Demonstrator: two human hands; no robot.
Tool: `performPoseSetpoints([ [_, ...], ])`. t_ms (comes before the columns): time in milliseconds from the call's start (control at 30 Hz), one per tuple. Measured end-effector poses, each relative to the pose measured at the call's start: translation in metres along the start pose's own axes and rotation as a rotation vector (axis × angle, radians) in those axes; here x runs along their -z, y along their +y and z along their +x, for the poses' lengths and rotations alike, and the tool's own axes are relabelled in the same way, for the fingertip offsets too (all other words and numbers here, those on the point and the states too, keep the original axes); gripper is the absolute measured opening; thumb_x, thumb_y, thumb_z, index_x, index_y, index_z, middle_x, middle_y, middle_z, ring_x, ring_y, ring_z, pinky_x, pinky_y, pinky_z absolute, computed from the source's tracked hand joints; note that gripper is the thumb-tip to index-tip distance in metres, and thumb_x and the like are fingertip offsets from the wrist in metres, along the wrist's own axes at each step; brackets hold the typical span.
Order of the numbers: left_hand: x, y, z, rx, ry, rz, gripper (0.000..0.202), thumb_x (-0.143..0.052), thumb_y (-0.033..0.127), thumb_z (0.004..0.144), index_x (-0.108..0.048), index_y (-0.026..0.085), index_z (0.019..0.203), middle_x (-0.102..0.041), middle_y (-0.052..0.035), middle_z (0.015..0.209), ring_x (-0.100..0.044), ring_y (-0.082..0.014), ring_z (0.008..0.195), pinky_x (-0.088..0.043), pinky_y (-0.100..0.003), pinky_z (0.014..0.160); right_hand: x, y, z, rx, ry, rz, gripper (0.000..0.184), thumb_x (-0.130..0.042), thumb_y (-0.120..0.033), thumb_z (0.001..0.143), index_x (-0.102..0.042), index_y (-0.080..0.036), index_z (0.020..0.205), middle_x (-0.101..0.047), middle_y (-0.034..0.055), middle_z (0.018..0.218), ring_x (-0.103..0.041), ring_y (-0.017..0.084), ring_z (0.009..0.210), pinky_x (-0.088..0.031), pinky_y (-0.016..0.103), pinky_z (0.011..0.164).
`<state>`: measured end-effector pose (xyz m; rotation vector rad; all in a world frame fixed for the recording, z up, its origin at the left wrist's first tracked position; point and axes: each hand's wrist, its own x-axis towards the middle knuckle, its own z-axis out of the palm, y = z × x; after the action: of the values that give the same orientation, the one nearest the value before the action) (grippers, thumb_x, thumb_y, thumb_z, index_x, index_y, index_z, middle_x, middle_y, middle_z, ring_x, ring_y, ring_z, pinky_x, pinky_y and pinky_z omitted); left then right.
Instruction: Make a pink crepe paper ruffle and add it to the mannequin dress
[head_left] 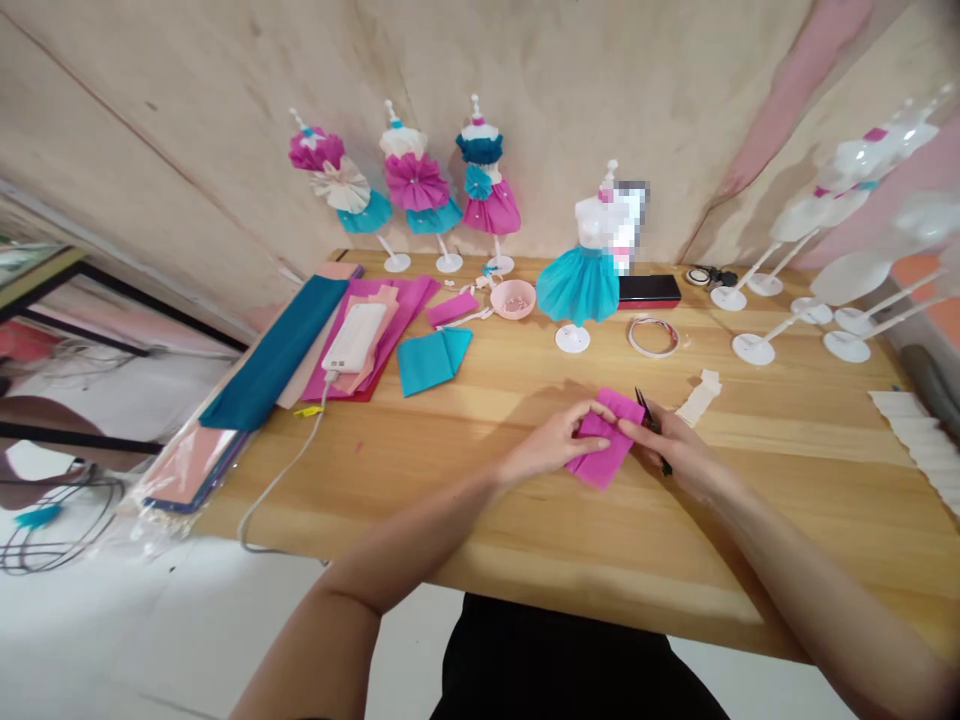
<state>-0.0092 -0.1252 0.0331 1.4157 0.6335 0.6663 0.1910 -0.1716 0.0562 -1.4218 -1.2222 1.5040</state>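
A folded piece of magenta crepe paper [609, 448] lies on the wooden table [480, 500] in front of me. My left hand [551, 440] pinches its left edge with fingers and thumb. My right hand [675, 445] grips small dark scissors [649, 420] and also touches the paper's right edge. The scissor blades point up past the paper's top corner.
A white mannequin with a teal skirt [581, 280] stands just beyond the paper. Three dressed mannequins [412, 190] line the wall. Crepe sheets, a white power bank [355, 338], a pink bowl [513, 298], a tape ring [653, 336] and bare stands [795, 300] surround the work spot.
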Motion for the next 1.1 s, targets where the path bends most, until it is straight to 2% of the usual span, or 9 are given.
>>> performPoseSetpoints([
  [100,0.01,0.001,0.003,-0.027,0.154,0.046,0.036,-0.068,0.032,0.078,-0.058,0.021,0.111,-0.063,-0.0064,0.11,-0.059,-0.0194,0.098,-0.043,-0.03,0.088,0.017,0.0,0.002,0.018,0.039,-0.136,0.05,-0.047,-0.065,0.086,-0.062,-0.019,0.099,-0.043,-0.0031,0.059,-0.035,0.011,0.052,-0.03,0.026,0.048],
  [167,0.017,0.004,0.004,-0.064,0.238,0.077,0.036,-0.068,0.03,0.078,-0.059,0.02,0.111,-0.062,-0.0066,0.113,-0.058,-0.0196,0.1,-0.042,-0.03,0.09,0.025,-0.001,0.005,-0.038,0.001,-0.198,0.055,-0.045,-0.067,0.086,-0.065,-0.018,0.102,-0.049,-0.0002,0.064,-0.037,0.012,0.054,-0.03,0.027,0.048],
  [233,0.021,0.005,0.005,-0.089,0.266,0.109,0.035,-0.068,0.028,0.077,-0.06,0.02,0.11,-0.062,-0.0066,0.114,-0.058,-0.0198,0.102,-0.042,-0.03,0.091,0.028,-0.001,0.007,-0.101,-0.076,-0.225,0.054,-0.048,-0.066,0.085,-0.066,-0.017,0.099,-0.054,0.0022,0.072,-0.036,0.01,0.052,-0.026,0.026,0.045],
  [400,0.017,0.006,0.003,-0.109,0.206,0.174,0.033,-0.065,0.024,0.078,-0.06,0.019,0.11,-0.062,-0.0068,0.114,-0.058,-0.0204,0.102,-0.042,-0.031,0.092,0.019,-0.001,0.007,-0.119,-0.2,-0.215,0.054,-0.047,-0.066,0.085,-0.066,-0.016,0.086,-0.055,0.0028,0.072,-0.031,0.008,0.051,-0.021,0.025,0.045],
  [567,0.018,0.008,0.002,-0.143,0.251,0.219,0.033,-0.064,0.021,0.079,-0.06,0.019,0.111,-0.062,-0.007,0.115,-0.056,-0.0211,0.106,-0.04,-0.033,0.096,0.02,-0.001,0.007,-0.12,-0.194,-0.251,0.054,-0.048,-0.065,0.085,-0.068,-0.016,0.091,-0.054,0.0021,0.069,-0.031,0.008,0.051,-0.02,0.025,0.045],
  [800,0.016,0.004,0.002,-0.143,0.159,0.174,0.035,-0.065,0.023,0.079,-0.059,0.02,0.113,-0.061,-0.0073,0.115,-0.057,-0.0218,0.107,-0.041,-0.033,0.095,0.014,-0.005,0.004,-0.109,-0.221,-0.281,0.051,-0.046,-0.064,0.087,-0.066,-0.017,0.087,-0.052,0.0008,0.069,-0.031,0.008,0.052,-0.02,0.026,0.047],
  [1000,0.015,0.005,0.0,-0.132,0.2,0.113,0.036,-0.064,0.026,0.079,-0.058,0.02,0.114,-0.061,-0.0068,0.116,-0.057,-0.0216,0.104,-0.043,-0.032,0.092,0.016,-0.004,0.004,-0.124,-0.22,-0.261,0.053,-0.047,-0.065,0.086,-0.066,-0.016,0.085,-0.054,0.0019,0.071,-0.031,0.008,0.052,-0.02,0.026,0.046],
  [1100,0.015,0.005,0.001,-0.141,0.176,0.14,0.035,-0.064,0.024,0.079,-0.058,0.02,0.114,-0.061,-0.007,0.117,-0.057,-0.0219,0.106,-0.043,-0.033,0.093,0.016,-0.005,0.003,-0.118,-0.245,-0.236,0.051,-0.047,-0.063,0.087,-0.066,-0.016,0.09,-0.055,0.0028,0.072,-0.03,0.008,0.052,-0.019,0.026,0.045],
])
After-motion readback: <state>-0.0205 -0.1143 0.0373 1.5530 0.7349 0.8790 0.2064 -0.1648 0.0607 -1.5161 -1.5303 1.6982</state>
